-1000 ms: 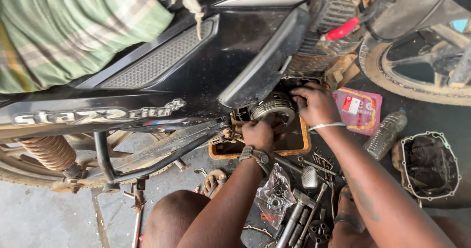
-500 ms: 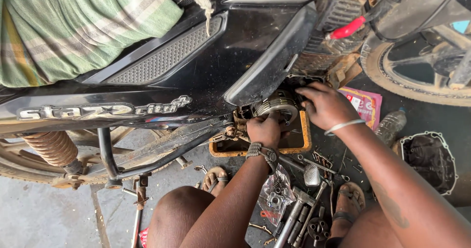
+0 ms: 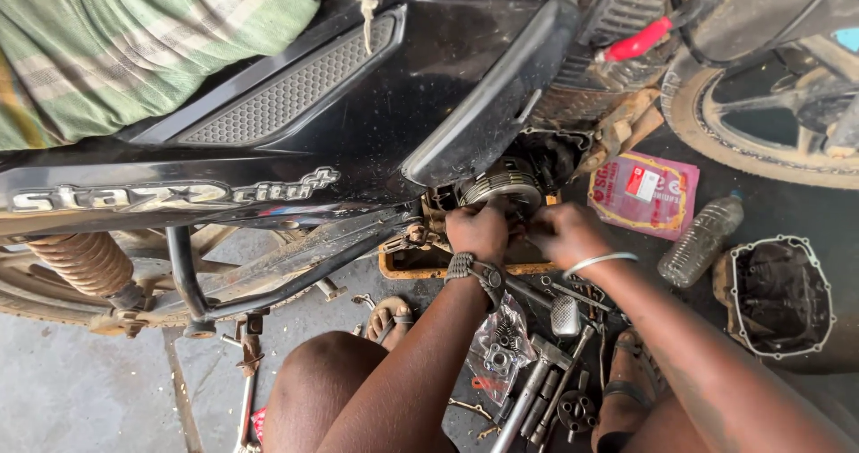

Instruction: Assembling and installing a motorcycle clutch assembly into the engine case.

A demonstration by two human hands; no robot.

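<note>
Both the left hand (image 3: 477, 229) and the right hand (image 3: 562, 234) close on the round ribbed metal clutch assembly (image 3: 501, 187), fingertips hidden behind it, under the black motorcycle side panel (image 3: 376, 113).

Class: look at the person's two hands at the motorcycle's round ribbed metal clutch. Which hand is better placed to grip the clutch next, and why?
Probably the left hand: it sits directly under the round ribbed metal clutch, knuckles against it. The right hand lies lower and off to the side.
</note>
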